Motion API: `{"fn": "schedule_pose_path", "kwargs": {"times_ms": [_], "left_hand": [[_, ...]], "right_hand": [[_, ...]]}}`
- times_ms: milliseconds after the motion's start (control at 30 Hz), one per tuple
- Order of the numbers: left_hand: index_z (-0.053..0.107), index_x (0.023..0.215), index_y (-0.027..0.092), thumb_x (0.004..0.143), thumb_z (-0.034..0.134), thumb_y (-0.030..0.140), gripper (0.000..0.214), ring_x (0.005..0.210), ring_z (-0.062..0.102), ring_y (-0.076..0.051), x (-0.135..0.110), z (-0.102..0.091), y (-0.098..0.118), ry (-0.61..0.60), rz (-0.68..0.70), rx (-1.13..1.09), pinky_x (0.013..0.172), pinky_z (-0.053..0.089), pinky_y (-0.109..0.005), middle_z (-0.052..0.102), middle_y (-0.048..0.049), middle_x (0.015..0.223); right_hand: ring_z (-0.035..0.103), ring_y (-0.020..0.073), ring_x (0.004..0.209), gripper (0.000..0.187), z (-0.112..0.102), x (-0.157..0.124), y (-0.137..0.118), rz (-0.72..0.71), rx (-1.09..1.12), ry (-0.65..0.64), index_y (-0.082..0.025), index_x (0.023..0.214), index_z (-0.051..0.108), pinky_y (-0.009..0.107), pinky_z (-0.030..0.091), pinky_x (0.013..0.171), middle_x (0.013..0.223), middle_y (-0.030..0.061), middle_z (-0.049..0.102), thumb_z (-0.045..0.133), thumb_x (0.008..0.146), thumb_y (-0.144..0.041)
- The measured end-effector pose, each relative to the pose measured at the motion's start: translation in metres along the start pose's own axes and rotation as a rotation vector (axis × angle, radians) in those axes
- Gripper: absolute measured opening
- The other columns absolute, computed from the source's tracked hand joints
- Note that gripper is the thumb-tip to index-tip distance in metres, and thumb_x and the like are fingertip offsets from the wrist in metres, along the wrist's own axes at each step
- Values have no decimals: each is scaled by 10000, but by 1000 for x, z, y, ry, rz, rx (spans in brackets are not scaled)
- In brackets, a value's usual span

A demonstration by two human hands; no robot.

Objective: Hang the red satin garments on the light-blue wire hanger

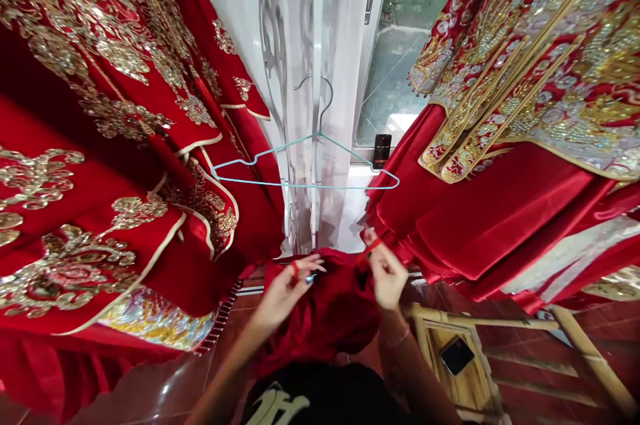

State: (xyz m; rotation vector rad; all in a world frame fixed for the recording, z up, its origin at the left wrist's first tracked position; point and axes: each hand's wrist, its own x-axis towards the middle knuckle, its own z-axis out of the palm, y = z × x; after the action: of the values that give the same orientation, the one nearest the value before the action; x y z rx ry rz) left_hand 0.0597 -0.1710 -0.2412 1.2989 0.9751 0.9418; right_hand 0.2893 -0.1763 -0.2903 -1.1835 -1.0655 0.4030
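Note:
Dark red cloth [335,311] lies bunched across my lap, below both hands. My right hand [389,277] is closed on a narrow red strap [371,249], which rises past its fingertips at the cloth's right side. On the left of the cloth, my left hand [290,285] has its fingers bent, with a short bit of similar red strap [295,269] showing across them. Its far end is hidden. Straight ahead, above both hands and touching neither, hangs a light blue wire hanger [320,187] with nothing on it.
Red garments with gold embroidery [135,211] hang close on my left. A beaded red garment [520,198] hangs on my right. A white metal rack [316,78] stands ahead. A phone [383,150] stands upright beyond; another phone [456,355] lies on a bamboo chair [475,325].

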Motion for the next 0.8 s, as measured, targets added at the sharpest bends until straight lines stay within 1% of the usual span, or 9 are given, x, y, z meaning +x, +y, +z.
{"fn": "schedule_pose_path", "kwargs": {"times_ms": [33,100,200,267,400,500,600,700,800], "left_hand": [[768,996,270,741,777,482,331,1199,637,-297,-7,-18,7,-12,6,42,1070,480,-394,724,-105,1183],[745,1161,313,790,734,479,407,1361,542,-323,-21,-57,18,-56,-11,89,1169,410,-438,653,-82,1382],[725,1238,288,852,680,476,432,1426,482,-333,-37,-105,20,17,64,148,1224,346,-479,606,-89,1459],[688,1300,252,889,644,478,471,1430,476,-337,-41,-122,16,119,132,173,1202,377,-509,576,-111,1487],[654,1347,224,924,615,435,475,1396,519,-305,-39,-133,13,266,233,429,1211,356,-513,581,-102,1471],[685,1312,279,944,581,391,398,1356,564,-273,-36,-137,22,221,353,676,1206,383,-488,617,-41,1434],[660,1331,366,941,594,348,396,1314,605,-248,-31,-145,34,194,451,803,1180,434,-471,626,20,1417],[678,1293,412,914,631,327,392,1283,629,-255,-25,-153,46,179,515,860,1152,471,-478,636,47,1393],[711,1228,450,899,647,314,361,1271,637,-259,-22,-160,54,171,550,860,1124,504,-474,648,71,1371]], "right_hand": [[758,276,992,227,-14,14,5,-69,-57,88,-242,1018,807,482,601,950,1054,82,799,649,868,-308],[756,282,1012,204,-42,46,12,-217,-152,141,-227,971,807,495,582,996,1023,86,803,691,836,-326],[739,287,1077,287,-73,93,13,-265,-165,139,-209,1041,782,513,575,1016,1118,104,784,730,808,-368],[729,288,1107,347,-80,116,7,-251,-72,82,-207,1079,764,508,578,1015,1174,111,768,770,778,-379],[737,274,1087,368,-66,149,-12,-223,116,-198,-225,1052,753,467,584,1015,1144,89,778,834,722,-365],[738,262,1077,372,-44,169,-25,-200,96,-393,-222,1060,743,445,585,1009,1133,81,778,830,727,-360],[738,261,1059,377,-20,184,-32,-229,7,-501,-215,1083,738,443,583,1005,1135,79,771,813,733,-335],[743,261,1035,369,-9,188,-32,-253,-17,-517,-207,1051,741,447,584,996,1106,79,776,821,710,-321],[740,262,1052,352,-20,183,-22,-234,88,-358,-214,1020,733,461,584,996,1086,75,781,834,708,-341]]}}
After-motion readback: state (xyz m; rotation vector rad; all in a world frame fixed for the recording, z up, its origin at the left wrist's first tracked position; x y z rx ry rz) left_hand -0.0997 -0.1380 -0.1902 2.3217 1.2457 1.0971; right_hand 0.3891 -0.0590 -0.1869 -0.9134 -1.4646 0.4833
